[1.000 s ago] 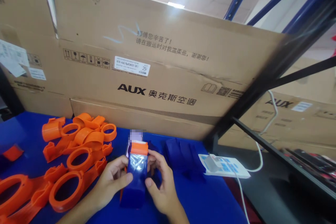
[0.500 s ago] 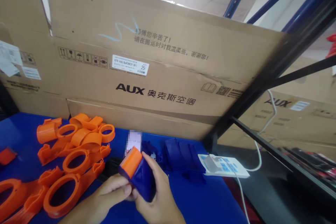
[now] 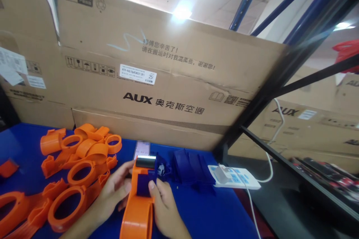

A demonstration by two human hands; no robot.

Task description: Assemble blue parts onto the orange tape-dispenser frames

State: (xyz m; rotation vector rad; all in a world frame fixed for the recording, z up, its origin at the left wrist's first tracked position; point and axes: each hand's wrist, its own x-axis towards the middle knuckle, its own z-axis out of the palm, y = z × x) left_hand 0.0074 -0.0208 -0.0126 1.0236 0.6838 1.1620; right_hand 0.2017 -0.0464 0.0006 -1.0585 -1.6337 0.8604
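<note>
A blue-covered table [image 3: 196, 209] fills the lower part of the view, and behind it stands a wall of big brown cartons; the largest carton [image 3: 168, 82], printed AUX, runs along the table's back edge. Right of the table, dark blue and black shelving bars [image 3: 280, 71] cross a darker aisle, with a white tiled ceiling and a bright lamp above the cartons. On the table's left part lies a heap of orange ring-shaped parts [image 3: 75, 164], some overlapping. Near the table's back edge, just in front of the carton, lie a phone [image 3: 141, 149] and a small stack of dark blue plastic pieces [image 3: 193, 168]; at the table's right edge sits a white power strip [image 3: 234, 177] whose cable runs off toward the shelving. At the table's front, right of the orange heap, both hands hold an orange tape dispenser [image 3: 138, 205] just above the cloth. Its long axis runs from the person toward the carton: the rounded orange end points back at the person, and the end with the dark roller and a blue insert points away, toward the phone. The left hand [image 3: 113, 194] cups the dispenser's left side, fingers curled loosely against it. The right hand [image 3: 164, 209] grips the right side, its thumb pressed flat on the blue insert and its other fingers wrapped underneath, out of sight.
</note>
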